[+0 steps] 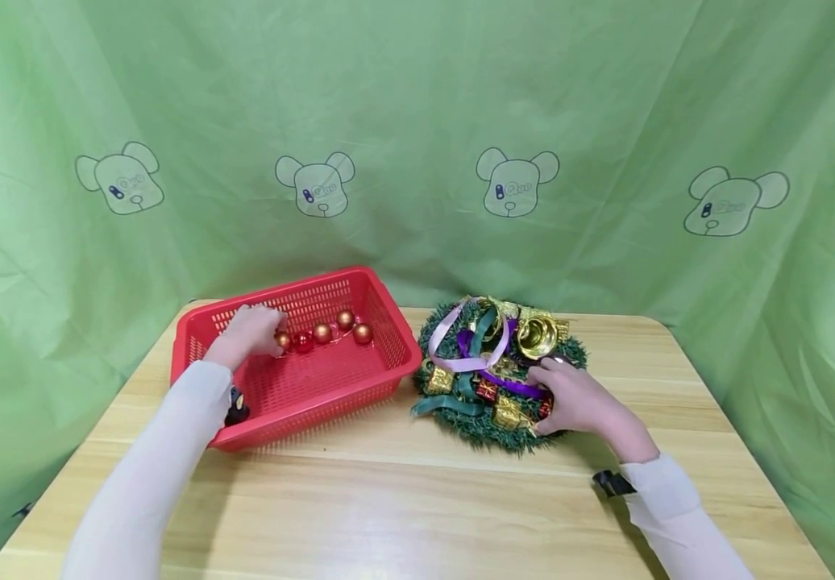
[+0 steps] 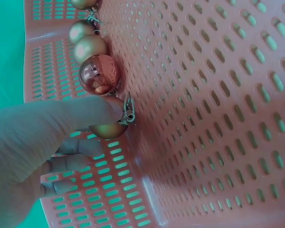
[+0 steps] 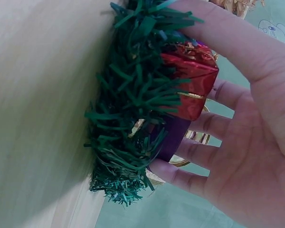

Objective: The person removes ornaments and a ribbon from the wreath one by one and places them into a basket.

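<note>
Inside the red plastic basket (image 1: 316, 379), my left hand (image 1: 249, 332) pinches a gold Christmas ball (image 2: 109, 130), thumb over it near its silver cap and loop. Beside that ball, a shiny red ball (image 1: 304, 341) and several more gold balls (image 1: 322, 333) lie in a row. On the right, my right hand (image 1: 580, 399) rests with spread fingers on the side of a green Christmas wreath (image 1: 475, 427). Its fingers reach around a small red gift box (image 3: 192, 85) and a purple ribbon (image 3: 173, 137) on the wreath.
The wreath also carries gold bells (image 1: 537, 335), gold gift boxes (image 1: 508, 412), a pink ribbon (image 1: 441, 342) and a green ribbon (image 1: 446, 404). Both basket and wreath stand toward the back of the wooden table (image 1: 388, 515). A green curtain (image 1: 417, 97) hangs behind.
</note>
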Tool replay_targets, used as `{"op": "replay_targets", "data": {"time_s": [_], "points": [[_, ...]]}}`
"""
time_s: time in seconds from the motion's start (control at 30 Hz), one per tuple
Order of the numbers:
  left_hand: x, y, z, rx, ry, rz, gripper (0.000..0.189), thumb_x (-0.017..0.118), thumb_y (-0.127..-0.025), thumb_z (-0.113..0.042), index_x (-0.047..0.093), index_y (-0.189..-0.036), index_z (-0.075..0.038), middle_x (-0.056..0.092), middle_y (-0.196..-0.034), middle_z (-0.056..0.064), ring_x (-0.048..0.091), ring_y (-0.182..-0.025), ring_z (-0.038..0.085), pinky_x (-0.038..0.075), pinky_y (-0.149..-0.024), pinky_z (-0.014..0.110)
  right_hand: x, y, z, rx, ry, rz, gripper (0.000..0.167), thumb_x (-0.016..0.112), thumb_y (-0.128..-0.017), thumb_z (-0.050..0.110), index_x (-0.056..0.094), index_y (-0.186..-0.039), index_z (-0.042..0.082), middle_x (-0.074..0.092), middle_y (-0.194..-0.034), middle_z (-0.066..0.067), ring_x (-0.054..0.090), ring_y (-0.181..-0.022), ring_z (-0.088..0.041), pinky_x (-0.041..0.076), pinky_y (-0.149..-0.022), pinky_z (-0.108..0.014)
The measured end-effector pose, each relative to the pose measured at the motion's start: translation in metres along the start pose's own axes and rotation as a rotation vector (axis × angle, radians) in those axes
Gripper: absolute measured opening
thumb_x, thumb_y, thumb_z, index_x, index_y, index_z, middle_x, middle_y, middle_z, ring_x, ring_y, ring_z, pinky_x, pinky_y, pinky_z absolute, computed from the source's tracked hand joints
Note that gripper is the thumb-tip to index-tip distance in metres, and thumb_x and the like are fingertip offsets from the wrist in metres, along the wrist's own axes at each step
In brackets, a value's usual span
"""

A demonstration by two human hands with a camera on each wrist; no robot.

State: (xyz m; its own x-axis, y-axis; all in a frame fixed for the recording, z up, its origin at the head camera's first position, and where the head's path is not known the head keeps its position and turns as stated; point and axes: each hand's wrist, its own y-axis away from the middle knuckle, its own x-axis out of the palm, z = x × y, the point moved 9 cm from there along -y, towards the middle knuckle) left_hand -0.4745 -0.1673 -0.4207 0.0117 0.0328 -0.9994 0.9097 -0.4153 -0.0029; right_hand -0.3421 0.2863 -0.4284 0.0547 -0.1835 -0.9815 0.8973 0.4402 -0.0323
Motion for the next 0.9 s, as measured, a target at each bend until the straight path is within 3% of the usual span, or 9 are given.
{"op": "replay_targets", "data": {"time_s": [0.53, 0.9], "points": [[-0.002, 0.001, 0.001, -0.015, 0.013, -0.004, 0.035, 0.084, -0.074, -0.020, 0.073, -0.104, -0.006, 0.075, -0.097, 0.011, 0.068, -0.095, 0.032, 0.047, -0.090, 0.057, 0.001, -0.002, -0.002, 0.004, 0.003, 0.005, 0.067, 0.096, -0.061, 0.032, 0.067, -0.117, 0.007, 0.064, -0.120, -0.015, 0.062, -0.105, -0.035, 0.053, -0.091, -0.058], [-0.012, 0.002, -0.006, 0.021, 0.025, -0.041, 0.035, 0.082, -0.077, -0.026, 0.073, -0.104, -0.004, 0.075, -0.096, 0.013, 0.068, -0.096, 0.033, 0.047, -0.086, 0.055, -0.001, -0.001, 0.001, 0.003, 0.002, 0.002, 0.068, 0.096, -0.059, 0.033, 0.068, -0.115, 0.007, 0.064, -0.121, -0.017, 0.062, -0.105, -0.035, 0.052, -0.092, -0.059]]}}
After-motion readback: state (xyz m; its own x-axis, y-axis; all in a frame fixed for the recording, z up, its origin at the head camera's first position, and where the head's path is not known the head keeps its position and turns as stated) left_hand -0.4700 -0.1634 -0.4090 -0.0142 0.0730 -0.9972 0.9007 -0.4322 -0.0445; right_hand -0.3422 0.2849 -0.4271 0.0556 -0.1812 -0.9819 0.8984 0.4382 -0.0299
